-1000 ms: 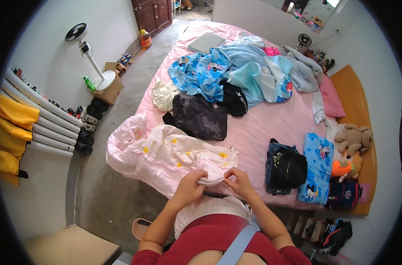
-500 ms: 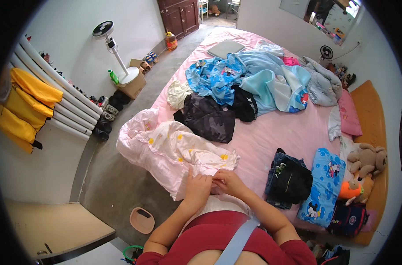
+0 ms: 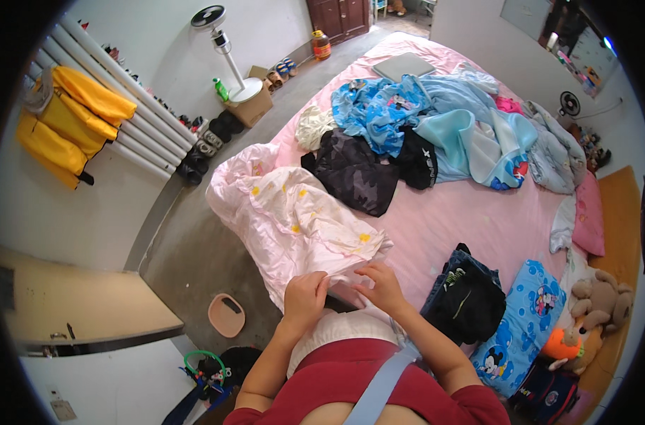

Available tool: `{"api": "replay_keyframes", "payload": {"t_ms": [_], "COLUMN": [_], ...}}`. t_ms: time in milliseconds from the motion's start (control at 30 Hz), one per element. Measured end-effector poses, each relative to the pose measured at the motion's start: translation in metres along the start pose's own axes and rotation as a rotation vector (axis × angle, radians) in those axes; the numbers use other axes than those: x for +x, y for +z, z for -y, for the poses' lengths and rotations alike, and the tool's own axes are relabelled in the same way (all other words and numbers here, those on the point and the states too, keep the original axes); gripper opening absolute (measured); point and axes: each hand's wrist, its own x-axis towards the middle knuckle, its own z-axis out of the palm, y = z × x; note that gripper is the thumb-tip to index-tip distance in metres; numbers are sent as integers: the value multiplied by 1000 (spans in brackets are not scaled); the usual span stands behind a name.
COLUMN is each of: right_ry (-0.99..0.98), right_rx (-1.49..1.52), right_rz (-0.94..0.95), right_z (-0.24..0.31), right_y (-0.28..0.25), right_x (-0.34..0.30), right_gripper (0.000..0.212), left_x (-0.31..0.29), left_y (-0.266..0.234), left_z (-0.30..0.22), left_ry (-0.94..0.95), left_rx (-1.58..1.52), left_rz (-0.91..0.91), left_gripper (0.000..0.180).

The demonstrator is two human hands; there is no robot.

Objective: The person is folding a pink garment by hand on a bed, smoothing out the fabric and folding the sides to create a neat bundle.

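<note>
A pale pink cover (image 3: 312,219) with yellow prints lies rumpled over the near left corner of the bed, part of it hanging over the side. My left hand (image 3: 306,296) is closed at its near edge, thumb and fingers pinching the cloth. Just to the right, my right hand (image 3: 381,287) is at the same edge, thumb and forefinger apart with a gap showing between them. A short span of cloth lies between the two hands.
Folded dark clothes (image 3: 471,301) and a blue cartoon-print folded cloth (image 3: 522,326) lie to the right, beside plush toys (image 3: 602,301). Crumpled clothes, including a dark camouflage garment (image 3: 354,170), cover the bed's middle. A pink basin (image 3: 226,315) stands on the floor at left.
My hands have moved apart from where they met at the cover's edge. The right hand's fingers have spread. The view has shifted, so the room appears farther right.
</note>
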Motion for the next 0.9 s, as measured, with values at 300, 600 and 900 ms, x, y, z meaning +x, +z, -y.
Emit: {"api": "replay_keyframes", "payload": {"t_ms": [300,600,900], "right_ry": [60,-85,36], "right_rx": [-76,-39,185], "right_rz": [89,28,-72], "right_z": [3,-42,-10], "right_y": [10,6,-10], "right_x": [5,14,27], "right_gripper": [16,14,17], "left_x": [-5,-7,-13], "left_y": [-9,2,-6], "left_z": [-7,-5,-16], "left_ry": [-45,-24,-164], "left_rx": [128,77,-7], "left_rz": [-60,46,99], "left_gripper": [13,16,24]}}
